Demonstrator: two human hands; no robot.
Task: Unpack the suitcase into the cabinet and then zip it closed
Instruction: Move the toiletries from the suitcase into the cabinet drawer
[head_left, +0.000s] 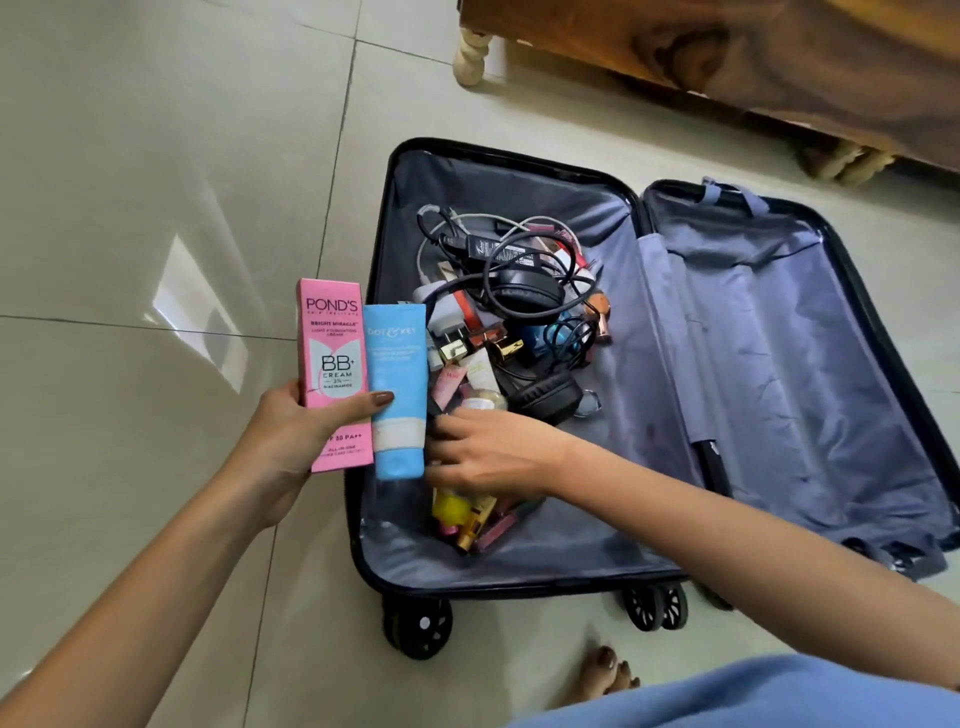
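- Suitcase (498, 584) lies open flat on the tiled floor (156, 208), wheels toward the person and long axis running away from them. Its right half shows only lining; all the contents sit in the left half.
- Left hand (291, 436) grips two items side by side and touching, long axes upright in view, at the case's left rim.
- Pink box (332, 358) reads "POND'S", "BRIGHT MIRACLE", "BB+ CREAM", "3% NIACINAMIDE", "30 PA++", "ALL IN ONE"; the thumb covers part of the print.
- Blue tube (397, 384) reads "DOT & KEY"; the smaller lines are illegible.
- Right hand (493, 452) reaches leftward across the case, fingers stretched low over the small cosmetics (467, 514). Its fingertips are partly hidden behind the tube, so I cannot tell whether it pinches anything.
- Judgement: the next pick falls to the right hand, which is directly over the pile; the left is full.
- Headphones (524, 291) and tangled cables lie farther away.
- Wooden furniture (727, 62) stands beyond the case; unclear whether it is the cabinet.
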